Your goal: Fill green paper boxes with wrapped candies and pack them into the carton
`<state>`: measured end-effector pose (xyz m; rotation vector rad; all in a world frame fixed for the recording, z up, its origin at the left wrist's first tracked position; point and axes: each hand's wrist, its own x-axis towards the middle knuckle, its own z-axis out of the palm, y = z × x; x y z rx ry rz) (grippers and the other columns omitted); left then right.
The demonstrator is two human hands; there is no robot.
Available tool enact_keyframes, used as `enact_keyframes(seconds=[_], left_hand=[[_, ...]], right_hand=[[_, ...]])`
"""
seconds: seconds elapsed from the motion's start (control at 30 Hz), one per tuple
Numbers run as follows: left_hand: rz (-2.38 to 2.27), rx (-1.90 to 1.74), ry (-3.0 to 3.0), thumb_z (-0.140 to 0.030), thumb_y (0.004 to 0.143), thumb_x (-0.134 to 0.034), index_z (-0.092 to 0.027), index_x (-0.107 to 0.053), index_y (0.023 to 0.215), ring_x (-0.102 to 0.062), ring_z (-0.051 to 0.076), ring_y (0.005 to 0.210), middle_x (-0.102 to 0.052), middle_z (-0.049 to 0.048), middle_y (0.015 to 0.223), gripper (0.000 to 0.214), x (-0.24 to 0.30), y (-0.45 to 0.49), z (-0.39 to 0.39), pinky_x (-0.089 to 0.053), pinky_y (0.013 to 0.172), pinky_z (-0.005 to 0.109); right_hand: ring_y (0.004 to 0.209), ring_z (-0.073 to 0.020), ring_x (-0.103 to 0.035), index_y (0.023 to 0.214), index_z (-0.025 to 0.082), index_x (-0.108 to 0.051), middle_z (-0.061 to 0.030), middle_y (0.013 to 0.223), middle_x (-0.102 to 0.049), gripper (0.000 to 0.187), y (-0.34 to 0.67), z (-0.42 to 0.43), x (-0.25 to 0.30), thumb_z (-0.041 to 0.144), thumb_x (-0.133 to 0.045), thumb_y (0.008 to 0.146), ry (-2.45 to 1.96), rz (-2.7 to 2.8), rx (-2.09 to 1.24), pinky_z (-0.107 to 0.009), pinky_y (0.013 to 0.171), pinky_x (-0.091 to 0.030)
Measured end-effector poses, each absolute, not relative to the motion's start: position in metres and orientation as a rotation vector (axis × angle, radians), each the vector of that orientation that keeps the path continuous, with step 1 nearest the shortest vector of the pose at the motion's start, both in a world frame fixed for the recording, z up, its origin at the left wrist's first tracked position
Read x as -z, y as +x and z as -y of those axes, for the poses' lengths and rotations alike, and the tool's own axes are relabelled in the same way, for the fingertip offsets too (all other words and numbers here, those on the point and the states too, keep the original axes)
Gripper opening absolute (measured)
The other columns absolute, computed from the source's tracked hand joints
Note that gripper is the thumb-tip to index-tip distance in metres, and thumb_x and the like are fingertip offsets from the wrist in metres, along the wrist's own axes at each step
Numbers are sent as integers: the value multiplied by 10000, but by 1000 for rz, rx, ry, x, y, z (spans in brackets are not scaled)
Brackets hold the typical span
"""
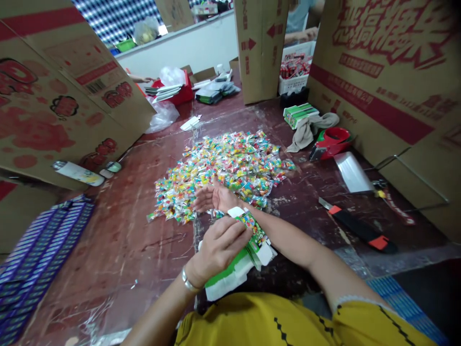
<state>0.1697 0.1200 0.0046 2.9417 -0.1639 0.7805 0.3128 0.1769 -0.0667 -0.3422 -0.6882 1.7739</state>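
My left hand (pixel 218 244), with a silver bracelet at the wrist, has its fingers closed at the edge of a small printed carton (pixel 256 233). The carton is green and colourful, with white flaps standing out at its ends. Under that hand lie green and white flattened cartons (pixel 230 278), close to my body. My right hand (pixel 216 198) reaches past the carton to the near edge of a pile of small wrapped candies (pixel 230 161). Its fingers are stretched out and the palm is turned to the side, with nothing visibly held. My right forearm runs beside the carton.
Large cardboard boxes (pixel 65 91) wall both sides. At right lie a knife with a black and orange handle (pixel 360 228), a metal scoop (pixel 353 173), red tape (pixel 334 139) and a cloth (pixel 309 132). A bottle (pixel 77 173) and purple packs (pixel 46 259) are left. Another person's arm (pixel 300 36) shows behind.
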Motion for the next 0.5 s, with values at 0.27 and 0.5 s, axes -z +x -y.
enact_keyframes(seconds=[0.27,0.5], left_hand=[[140,-492,2977,-176,953,-465,-179,-557,1256,-539,220,1043,-632,95,1061,318,19,190,-124,-472,934,414],[262,-336,2953,-168,963,-437,-161,-610,1131,-510,218,1170,-638,90,1167,241,18,185,-129,-365,1064,431]], right_hand=[[883,-250,-670,1037,155,-602,-146,900,-715,797,321,-177,70,802,-179,844,-283,426,-1765,-423,795,-536],[889,-240,-669,1049,151,-592,-137,894,-712,795,326,-174,64,798,-176,848,-235,449,-1853,-402,803,-535]])
